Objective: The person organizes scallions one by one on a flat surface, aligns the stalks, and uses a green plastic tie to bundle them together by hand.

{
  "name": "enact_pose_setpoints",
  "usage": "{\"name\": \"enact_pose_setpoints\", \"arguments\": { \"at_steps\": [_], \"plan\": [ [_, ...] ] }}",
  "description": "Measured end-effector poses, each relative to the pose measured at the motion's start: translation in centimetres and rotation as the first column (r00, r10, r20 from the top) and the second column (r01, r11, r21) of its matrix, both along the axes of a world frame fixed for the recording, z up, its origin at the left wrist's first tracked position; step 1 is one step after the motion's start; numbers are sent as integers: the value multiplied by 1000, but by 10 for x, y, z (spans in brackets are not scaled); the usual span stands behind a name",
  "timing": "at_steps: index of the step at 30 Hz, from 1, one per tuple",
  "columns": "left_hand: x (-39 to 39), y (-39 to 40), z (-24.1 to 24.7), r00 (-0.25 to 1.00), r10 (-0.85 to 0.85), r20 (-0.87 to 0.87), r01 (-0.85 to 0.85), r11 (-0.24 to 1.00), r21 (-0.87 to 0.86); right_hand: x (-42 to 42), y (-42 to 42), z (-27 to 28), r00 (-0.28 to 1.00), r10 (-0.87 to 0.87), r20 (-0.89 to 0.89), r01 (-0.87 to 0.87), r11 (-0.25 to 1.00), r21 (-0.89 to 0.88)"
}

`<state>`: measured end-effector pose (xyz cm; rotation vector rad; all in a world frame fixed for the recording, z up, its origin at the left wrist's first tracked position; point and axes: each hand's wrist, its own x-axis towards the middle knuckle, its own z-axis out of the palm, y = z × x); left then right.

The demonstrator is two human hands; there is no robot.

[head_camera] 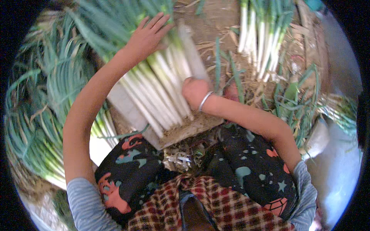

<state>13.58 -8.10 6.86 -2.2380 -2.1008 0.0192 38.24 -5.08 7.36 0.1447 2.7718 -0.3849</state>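
Note:
A row of long green onions (pixel 156 95) lies side by side on a pale slab (pixel 125 102) in front of my knees. Their white root ends point towards me, and the green leaves stretch away to the upper left. My left hand (pixel 149 36) is laid across the leaves, palm down with fingers apart. Curled against the right side of the white stalks is my right hand (pixel 196 91), with a silver bangle at its wrist. Its fingertips are hidden, so whether it grips a stalk cannot be told. Loose soil (pixel 199 122) covers the slab's near edge.
Large heaps of green onions (pixel 62 78) lie on the left. Another bunch (pixel 260 43) rests on the ground at upper right. Loose leaves (pixel 292 95) and dry straw litter the right side, beside a blue-grey sheet (pixel 339 161). Cut white scraps (pixel 180 160) lie between my knees.

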Motion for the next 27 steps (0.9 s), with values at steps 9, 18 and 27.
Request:
{"name": "enact_pose_setpoints", "arguments": {
  "at_steps": [9, 18, 27],
  "plan": [
    [6, -7, -3, 979, 105, 176, -81, 987, -139, -1, 13, 24, 999, 7, 45, -2, 994, -109],
    [10, -10, 6, 984, 145, 101, -123, 973, -193, 11, 67, 76, 822, -505, -263, 349, 812, -468],
    [19, -1, -2, 979, 135, 152, -110, 980, -165, 129, 248, -77, 279, -919, -280, 959, 251, 131]
  ]
}}
